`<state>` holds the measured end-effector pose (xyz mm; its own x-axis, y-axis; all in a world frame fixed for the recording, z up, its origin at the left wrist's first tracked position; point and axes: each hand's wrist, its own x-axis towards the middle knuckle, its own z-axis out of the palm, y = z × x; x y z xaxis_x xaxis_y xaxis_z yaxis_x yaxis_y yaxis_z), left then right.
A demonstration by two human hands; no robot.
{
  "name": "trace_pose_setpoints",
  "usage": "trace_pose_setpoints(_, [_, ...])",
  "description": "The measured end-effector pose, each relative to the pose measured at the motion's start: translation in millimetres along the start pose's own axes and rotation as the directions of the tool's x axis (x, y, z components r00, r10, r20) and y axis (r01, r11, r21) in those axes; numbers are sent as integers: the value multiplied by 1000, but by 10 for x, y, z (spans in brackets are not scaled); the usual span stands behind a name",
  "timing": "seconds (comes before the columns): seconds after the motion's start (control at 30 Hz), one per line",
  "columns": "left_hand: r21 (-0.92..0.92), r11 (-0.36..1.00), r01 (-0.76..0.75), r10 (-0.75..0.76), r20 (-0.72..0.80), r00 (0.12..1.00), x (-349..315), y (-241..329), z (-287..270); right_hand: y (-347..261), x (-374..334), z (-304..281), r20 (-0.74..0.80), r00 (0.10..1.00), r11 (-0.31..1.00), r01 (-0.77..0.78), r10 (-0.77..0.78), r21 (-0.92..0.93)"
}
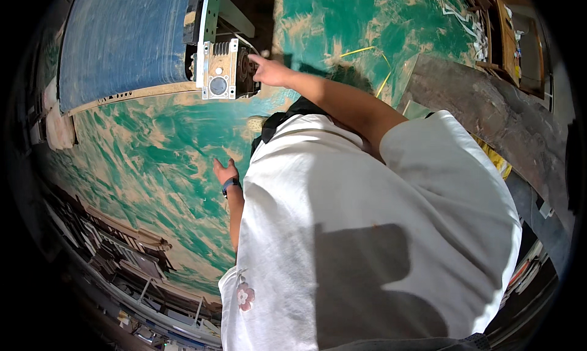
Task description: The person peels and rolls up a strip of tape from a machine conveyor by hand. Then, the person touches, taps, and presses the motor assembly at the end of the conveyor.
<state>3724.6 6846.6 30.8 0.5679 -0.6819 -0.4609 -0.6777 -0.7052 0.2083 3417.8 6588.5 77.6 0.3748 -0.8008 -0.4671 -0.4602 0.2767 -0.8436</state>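
Note:
My right hand (271,71) reaches out with its index finger stretched toward the side of a dusty metal gearbox (218,70). The fingertip is close to the gearbox's dark round side; whether it touches cannot be told. Nothing shows in that hand. The gearbox is bolted at the end of a conveyor with a wide blue belt (125,36). My left hand (226,170) hangs low over the floor with fingers apart, holding nothing. A dark watch-like band (230,184) is round its wrist.
The green floor (165,149) is streaked with sawdust. A large brown sheet (483,100) lies at right, near a wooden frame (504,36) and white scraps. A yellow strip (358,51) lies beyond my right arm. Stacked wooden pieces (131,238) line the lower left.

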Motion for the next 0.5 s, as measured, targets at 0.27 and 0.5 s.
trace_pose_setpoints(0.27, [-17,1000,3,-3,-14,1000,-61,-18,49,-204,39,-40,-55,986,987,157,-156,30])
trace_pose_setpoints(0.5, [12,998,56,-56,20,998,-165,-11,62,-244,82,-67,-221,940,964,266,-260,-5])
